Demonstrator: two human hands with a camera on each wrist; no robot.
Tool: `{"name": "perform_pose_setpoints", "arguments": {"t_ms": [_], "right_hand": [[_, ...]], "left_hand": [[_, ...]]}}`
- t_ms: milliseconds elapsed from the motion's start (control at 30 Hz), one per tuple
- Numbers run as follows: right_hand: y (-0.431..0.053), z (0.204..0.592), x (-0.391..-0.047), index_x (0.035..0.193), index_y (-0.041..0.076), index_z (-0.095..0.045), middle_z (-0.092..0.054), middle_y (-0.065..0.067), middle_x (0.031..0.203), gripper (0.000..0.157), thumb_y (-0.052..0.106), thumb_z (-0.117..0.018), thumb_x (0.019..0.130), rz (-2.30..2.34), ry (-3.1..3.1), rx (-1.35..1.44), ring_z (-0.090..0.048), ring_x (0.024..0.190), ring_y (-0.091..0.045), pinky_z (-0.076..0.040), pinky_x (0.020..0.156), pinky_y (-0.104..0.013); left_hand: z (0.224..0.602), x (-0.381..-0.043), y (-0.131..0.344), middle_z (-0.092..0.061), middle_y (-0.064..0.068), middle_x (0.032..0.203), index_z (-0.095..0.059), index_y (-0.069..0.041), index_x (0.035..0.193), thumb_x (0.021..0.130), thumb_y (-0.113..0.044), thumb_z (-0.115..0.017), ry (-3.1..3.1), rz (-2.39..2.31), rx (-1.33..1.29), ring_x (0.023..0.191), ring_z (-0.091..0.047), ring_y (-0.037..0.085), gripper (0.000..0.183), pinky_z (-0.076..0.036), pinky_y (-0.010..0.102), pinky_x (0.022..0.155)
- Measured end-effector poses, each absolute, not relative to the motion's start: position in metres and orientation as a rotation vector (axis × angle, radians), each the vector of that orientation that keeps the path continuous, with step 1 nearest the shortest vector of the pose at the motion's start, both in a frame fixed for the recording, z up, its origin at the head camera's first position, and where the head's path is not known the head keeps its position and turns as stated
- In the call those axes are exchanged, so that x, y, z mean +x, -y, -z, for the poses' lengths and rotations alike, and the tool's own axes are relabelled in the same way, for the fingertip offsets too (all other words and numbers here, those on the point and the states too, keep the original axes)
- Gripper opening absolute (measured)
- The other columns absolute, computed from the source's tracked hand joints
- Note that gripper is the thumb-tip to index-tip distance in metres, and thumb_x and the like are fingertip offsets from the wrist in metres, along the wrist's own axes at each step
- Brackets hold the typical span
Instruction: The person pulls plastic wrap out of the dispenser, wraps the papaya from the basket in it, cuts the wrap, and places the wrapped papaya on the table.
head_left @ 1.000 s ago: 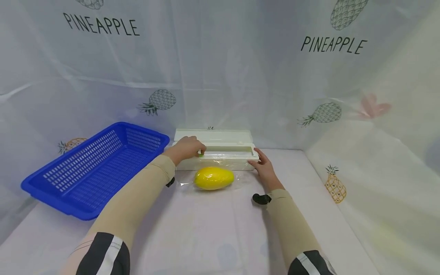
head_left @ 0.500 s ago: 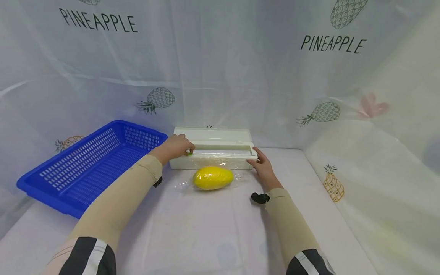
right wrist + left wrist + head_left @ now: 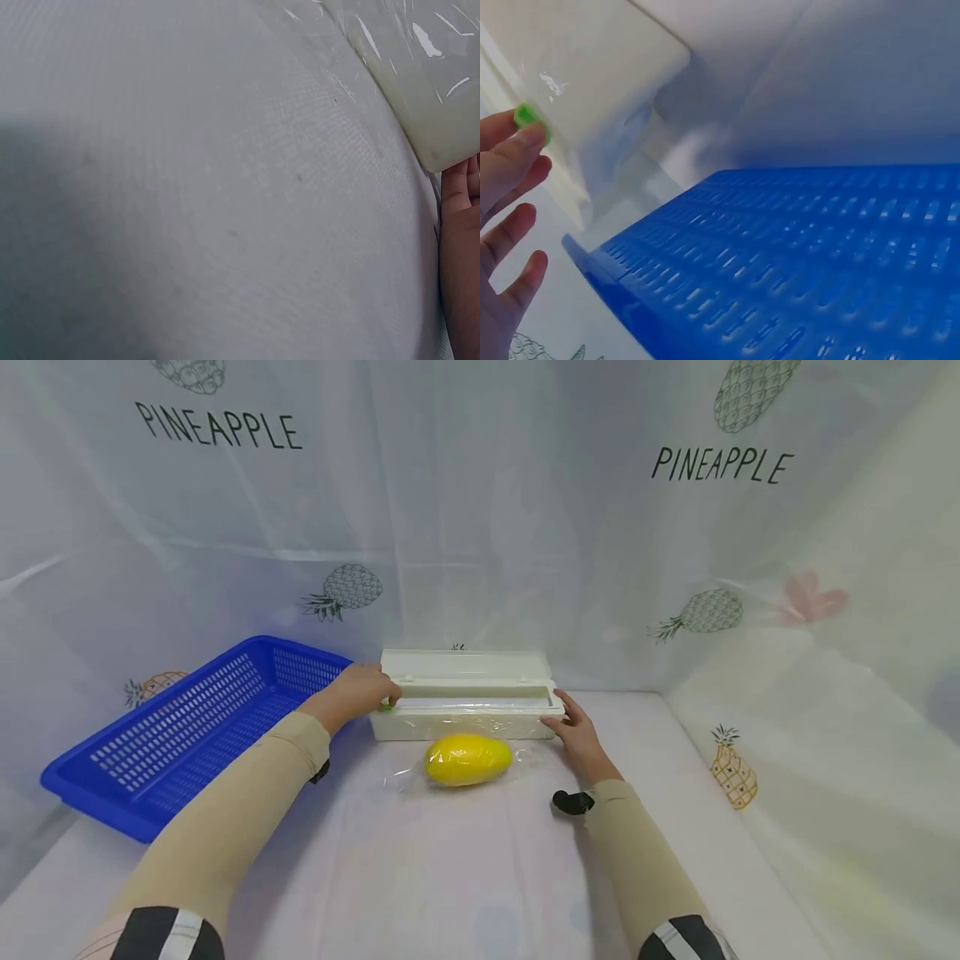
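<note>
A long white cling film dispenser (image 3: 465, 727) with its lid (image 3: 465, 665) raised stands at the back of the table. My left hand (image 3: 357, 692) is at its left end and pinches a small green slider (image 3: 526, 116) between thumb and forefinger, while the other fingers stick out loosely. With thumb in front and fingers at the end, my right hand (image 3: 581, 739) holds the dispenser's right end. Clear film hangs over the dispenser's front, and a yellow mango-shaped fruit (image 3: 468, 760) lies on clear film (image 3: 405, 777) just before it.
To the left, a blue plastic basket (image 3: 150, 814) with slotted walls sits close beside my left hand and forearm. White cloth (image 3: 517, 527) printed with pineapples hangs behind and at the sides. A pale cloth (image 3: 435, 877) covers the table.
My left hand has slid the green slider leftward along the dispenser's top edge to its left end. My right hand keeps its hold on the right end, and the fruit stays put.
</note>
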State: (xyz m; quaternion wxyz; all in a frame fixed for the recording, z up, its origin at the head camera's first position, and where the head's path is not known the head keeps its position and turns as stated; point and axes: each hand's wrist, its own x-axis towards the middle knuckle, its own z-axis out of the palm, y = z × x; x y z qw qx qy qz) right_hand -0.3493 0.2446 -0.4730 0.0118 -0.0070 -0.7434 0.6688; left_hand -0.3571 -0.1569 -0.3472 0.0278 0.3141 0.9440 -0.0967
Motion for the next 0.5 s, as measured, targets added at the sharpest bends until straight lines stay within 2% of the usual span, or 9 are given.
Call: {"name": "perform_pose_setpoints", "arguments": {"t_ms": [133, 300, 400, 500], "right_hand": [[-0.247, 0.471, -0.352, 0.151, 0.031, -0.036, -0.035, -0.007, 0.153, 0.072, 0.018, -0.071, 0.090, -2.109, 2.312, -0.027, -0.049, 0.118, -0.022, -0.044, 0.096, -0.028], [-0.247, 0.472, -0.351, 0.151, 0.031, -0.037, -0.034, -0.006, 0.153, 0.071, 0.017, -0.071, 0.090, -2.142, 2.275, -0.043, -0.048, 0.119, -0.022, -0.043, 0.097, -0.030], [-0.244, 0.469, -0.348, 0.150, 0.031, -0.037, -0.033, -0.006, 0.154, 0.072, 0.016, -0.072, 0.089, -2.174, 2.268, -0.054, -0.049, 0.118, -0.020, -0.045, 0.095, -0.028], [-0.242, 0.460, -0.342, 0.152, 0.028, -0.036, -0.032, -0.008, 0.155, 0.072, 0.013, -0.071, 0.090, -2.193, 2.279, -0.060, -0.048, 0.117, -0.021, -0.045, 0.095, -0.029]], "left_hand": [[0.344, -0.356, 0.162, -0.067, -0.004, 0.091, -0.071, -0.023, 0.092, 0.084, -0.010, -0.077, -2.913, 0.316, 0.957, 0.094, -0.057, 0.027, 0.017, -0.048, 0.051, 0.087], [0.339, -0.357, 0.163, -0.068, 0.000, 0.096, -0.072, -0.021, 0.094, 0.085, -0.010, -0.076, -2.891, 0.311, 0.935, 0.094, -0.057, 0.026, 0.015, -0.048, 0.051, 0.087], [0.337, -0.357, 0.156, -0.068, 0.003, 0.100, -0.073, -0.017, 0.106, 0.086, -0.012, -0.075, -2.903, 0.191, 0.892, 0.095, -0.059, 0.026, 0.021, -0.050, 0.048, 0.086], [0.339, -0.357, 0.137, -0.068, 0.007, 0.105, -0.069, -0.014, 0.120, 0.088, -0.022, -0.073, -2.914, 0.013, 0.846, 0.100, -0.058, 0.027, 0.033, -0.049, 0.048, 0.089]]}}
